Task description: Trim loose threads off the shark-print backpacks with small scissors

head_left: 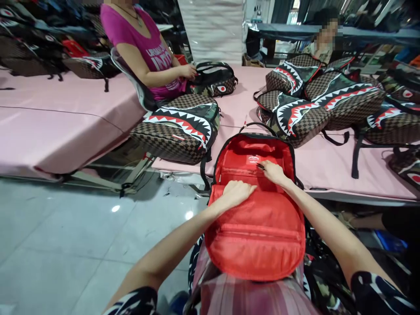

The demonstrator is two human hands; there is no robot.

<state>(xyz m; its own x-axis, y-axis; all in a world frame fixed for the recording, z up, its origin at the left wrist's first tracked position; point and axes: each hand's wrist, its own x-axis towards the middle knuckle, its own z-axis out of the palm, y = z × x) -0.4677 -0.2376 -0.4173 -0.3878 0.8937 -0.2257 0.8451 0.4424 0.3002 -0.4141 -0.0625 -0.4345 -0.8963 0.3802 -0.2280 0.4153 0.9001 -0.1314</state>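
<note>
A backpack [256,253] lies unzipped across my lap and the table edge, its front panel folded down towards me and its red lining showing. My left hand [238,194] is closed on the red lining near the fold, the fingertips partly hidden. Inside the main compartment, my right hand [274,171] pinches a small dark pointed tool [260,166], which looks like thread snips. The tool's tip is beside a pale label [253,159] on the back lining. A black carry handle [259,124] arches at the bag's top.
Pink-covered tables [236,118] stretch ahead and left. A closed checkered backpack with shark teeth [180,127] lies ahead left; several more are piled at right [302,118]. Across the table a person in a magenta shirt [144,43] handles another backpack [216,78]. Tiled floor [82,245] shows left.
</note>
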